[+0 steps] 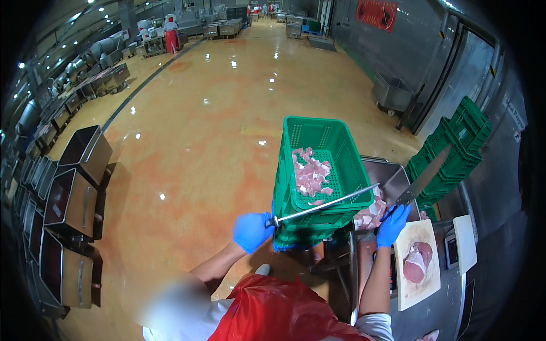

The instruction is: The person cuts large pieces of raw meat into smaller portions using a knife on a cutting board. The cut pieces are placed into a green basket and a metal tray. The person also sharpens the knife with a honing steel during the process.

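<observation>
My left hand (pixel 252 232), in a blue glove, is wrapped round the handle of a sharpening steel (pixel 327 205). The rod slants up to the right across the near part of a green crate (pixel 354 150) holding pale pink meat pieces (pixel 310 175). In my right hand (pixel 392 227), also blue-gloved, is a large knife (pixel 425 175), its broad blade tilted up and away to the right. A gap shows between blade and rod. Below my right hand, a white cutting board (pixel 410 293) bears a piece of raw meat (pixel 417 263).
A metal tub (pixel 393 177) with more meat (pixel 371 210) adjoins the crate. Green crates (pixel 446 156) are stacked at right, by the wall. Wheeled metal bins (pixel 77 199) line the left side. A wheeled tub (pixel 393 94) stands farther off. Far left, a person in red (pixel 170 37) stands.
</observation>
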Demonstrator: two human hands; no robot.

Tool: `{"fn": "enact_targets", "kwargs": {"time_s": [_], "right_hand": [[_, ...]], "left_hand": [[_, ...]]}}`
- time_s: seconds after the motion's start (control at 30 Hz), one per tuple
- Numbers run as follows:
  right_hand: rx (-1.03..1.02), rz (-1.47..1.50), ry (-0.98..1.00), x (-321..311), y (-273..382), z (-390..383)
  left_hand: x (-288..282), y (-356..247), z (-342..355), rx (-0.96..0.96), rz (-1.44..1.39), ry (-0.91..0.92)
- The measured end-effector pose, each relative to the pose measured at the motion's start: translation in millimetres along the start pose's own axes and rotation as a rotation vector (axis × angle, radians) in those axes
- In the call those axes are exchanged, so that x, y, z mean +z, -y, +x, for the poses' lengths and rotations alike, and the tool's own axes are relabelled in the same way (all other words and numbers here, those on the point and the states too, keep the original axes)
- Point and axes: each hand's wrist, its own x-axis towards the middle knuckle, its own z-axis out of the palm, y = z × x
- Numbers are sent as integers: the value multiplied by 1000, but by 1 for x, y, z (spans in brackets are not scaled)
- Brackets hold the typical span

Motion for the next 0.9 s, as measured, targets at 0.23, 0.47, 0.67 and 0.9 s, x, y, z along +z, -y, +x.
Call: {"fn": "enact_targets", "kwargs": {"time_s": [0.23,0.47,0.67,0.9], "right_hand": [[-672,-405,361,25,-74,-171],[-89,717,-104,19,144,-41],[-48,569,98,6,103,-47],[-719,-671,579,-26,-90,-116]], "left_hand": [[-15,2,15,194,30,-207],[-41,-32,33,237,-25,-255],[-56,-47,34,283,21,-261],[-49,-29,39,230,-13,-344]]}}
